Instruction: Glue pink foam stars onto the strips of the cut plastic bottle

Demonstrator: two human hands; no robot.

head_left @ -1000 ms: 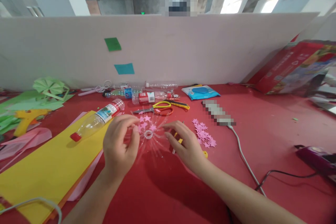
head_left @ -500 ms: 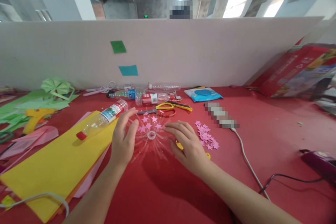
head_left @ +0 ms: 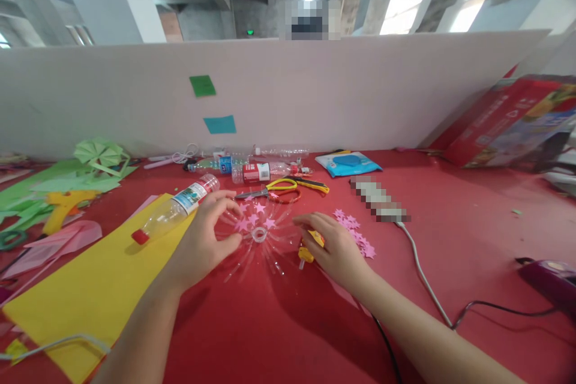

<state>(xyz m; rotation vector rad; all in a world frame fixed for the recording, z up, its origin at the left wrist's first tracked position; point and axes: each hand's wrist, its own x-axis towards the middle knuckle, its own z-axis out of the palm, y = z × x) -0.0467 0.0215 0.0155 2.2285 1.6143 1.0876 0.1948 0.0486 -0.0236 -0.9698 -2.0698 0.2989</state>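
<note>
Cut bottle (head_left: 259,240), clear plastic, lies on the smooth red table (head_left: 245,336) between your left hand (head_left: 204,240) and right hand (head_left: 336,246), its thin strips fanned like petals around a round neck. Flat pink stars (head_left: 260,208) sit among the far strips. Your hands are apart, fingers parted from thumbs; contact cannot be told. Past the near tips, table runs toward you; a yellow glue gun (head_left: 306,254) lies beneath your right hand.
</note>
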